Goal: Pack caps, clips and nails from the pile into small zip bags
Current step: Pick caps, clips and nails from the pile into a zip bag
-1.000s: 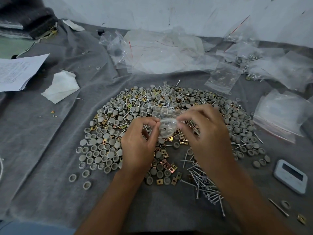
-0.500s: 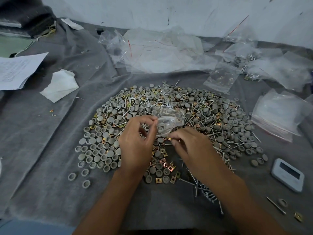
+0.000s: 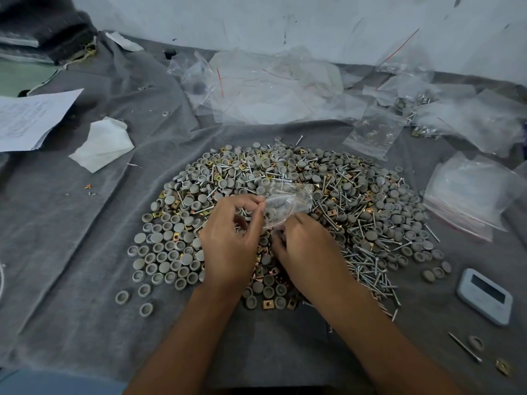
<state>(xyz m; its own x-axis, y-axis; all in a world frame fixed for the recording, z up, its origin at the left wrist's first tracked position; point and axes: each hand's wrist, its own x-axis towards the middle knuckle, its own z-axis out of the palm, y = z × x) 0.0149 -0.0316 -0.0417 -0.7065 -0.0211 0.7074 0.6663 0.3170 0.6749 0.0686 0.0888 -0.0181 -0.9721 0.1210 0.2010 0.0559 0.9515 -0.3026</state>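
Clear zip bag (image 3: 285, 205) stays pinched in the left hand (image 3: 228, 240) while the right hand (image 3: 306, 249) has dropped, fingers curled, into the pile (image 3: 356, 201), probably grabbing more clips.

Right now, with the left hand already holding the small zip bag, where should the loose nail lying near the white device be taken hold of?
Probably at mid-shaft, pinched from above. The loose nail lies flat on the grey cloth, slanting, just in front of the white device, with bare cloth on both long sides. The right hand is the free one; the left hand pinches the small zip bag.
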